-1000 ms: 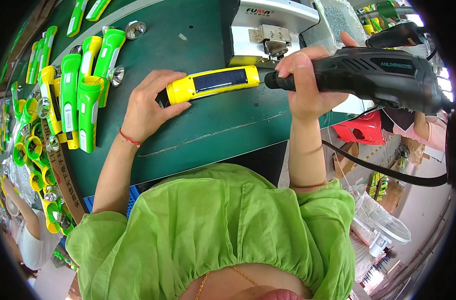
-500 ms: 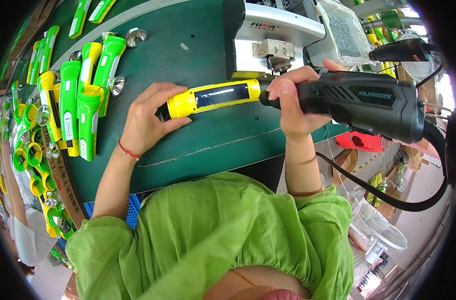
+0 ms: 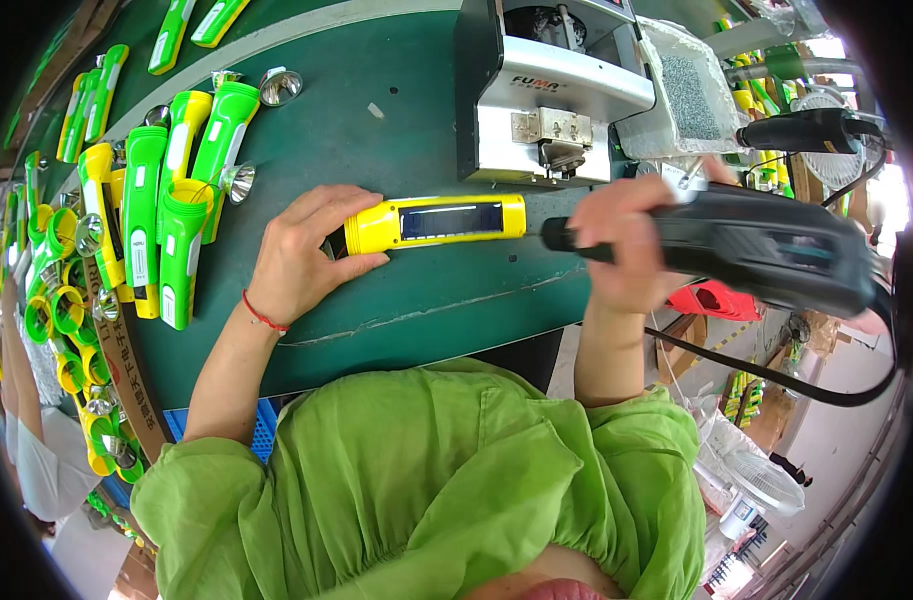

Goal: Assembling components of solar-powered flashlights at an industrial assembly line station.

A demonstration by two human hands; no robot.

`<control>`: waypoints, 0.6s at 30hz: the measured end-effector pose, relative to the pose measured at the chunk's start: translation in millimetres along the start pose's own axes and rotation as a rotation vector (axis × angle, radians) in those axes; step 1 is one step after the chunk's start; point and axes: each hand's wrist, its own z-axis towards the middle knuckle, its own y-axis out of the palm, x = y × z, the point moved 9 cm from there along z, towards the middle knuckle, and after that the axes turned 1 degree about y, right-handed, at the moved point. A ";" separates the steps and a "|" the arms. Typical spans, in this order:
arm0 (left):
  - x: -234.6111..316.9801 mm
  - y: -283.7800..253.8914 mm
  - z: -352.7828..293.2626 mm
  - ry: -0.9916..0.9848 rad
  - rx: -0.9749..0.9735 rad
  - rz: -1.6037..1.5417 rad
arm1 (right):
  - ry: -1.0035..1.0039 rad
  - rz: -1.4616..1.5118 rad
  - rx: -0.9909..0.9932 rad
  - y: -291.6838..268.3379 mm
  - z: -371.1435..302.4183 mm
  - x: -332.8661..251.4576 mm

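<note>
A yellow flashlight body [image 3: 446, 220] with a dark solar-like panel lies across the green workbench [image 3: 406, 310]. My left hand [image 3: 301, 245] grips its wide left end between thumb and fingers. My right hand [image 3: 626, 240], smeared by motion, is wrapped round the front of a black electric screwdriver [image 3: 766, 245]. The screwdriver's nose points left toward the flashlight's narrow right end, with a small gap between them. The driver's tip is too blurred to make out.
A silver and black screw feeder [image 3: 566, 90] stands behind the flashlight. Right of it sits a white tub of small screws [image 3: 691, 95]. Several green and yellow flashlight bodies [image 3: 146, 210] with loose reflectors [image 3: 238, 183] lie at the left. A black cable [image 3: 776, 375] loops at the right.
The screwdriver has drawn back to the right and down, away from the flashlight's end. My left hand keeps its grip on the flashlight. The whole view has shifted slightly.
</note>
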 end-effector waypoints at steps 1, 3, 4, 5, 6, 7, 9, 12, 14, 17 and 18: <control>1.2 2.5 2.4 -0.014 -0.020 -0.004 | -0.054 0.025 0.063 -5.4 11.3 -14.6; 3.1 8.6 1.6 -0.034 -0.044 -0.002 | -0.172 0.014 0.148 -7.2 31.0 -29.8; 6.3 14.1 4.4 -0.012 -0.046 0.028 | -0.175 0.014 0.151 -5.5 37.9 -26.8; 9.5 18.3 6.6 0.010 -0.049 0.057 | -0.200 -0.075 0.124 -0.2 43.2 -26.2; 10.8 20.4 8.1 0.013 -0.051 0.059 | -0.225 -0.165 0.098 3.7 47.3 -24.3; 11.3 22.2 9.0 0.002 -0.043 0.041 | -0.246 -0.210 0.071 3.0 49.8 -20.9; 11.9 23.6 9.7 -0.009 -0.037 0.021 | -0.226 -0.172 0.058 2.9 52.1 -16.6; 12.7 26.4 8.3 -0.019 -0.041 0.001 | -0.217 -0.137 0.051 6.0 55.3 -13.6; 17.0 31.1 14.3 0.006 -0.044 0.003 | -0.022 -0.110 0.004 2.8 64.7 1.9; 21.8 43.8 20.4 0.054 -0.007 0.043 | 0.084 -0.082 -0.019 7.8 55.2 3.5; 21.6 46.0 22.5 0.049 -0.007 0.043 | 0.128 -0.104 -0.026 13.2 46.5 3.3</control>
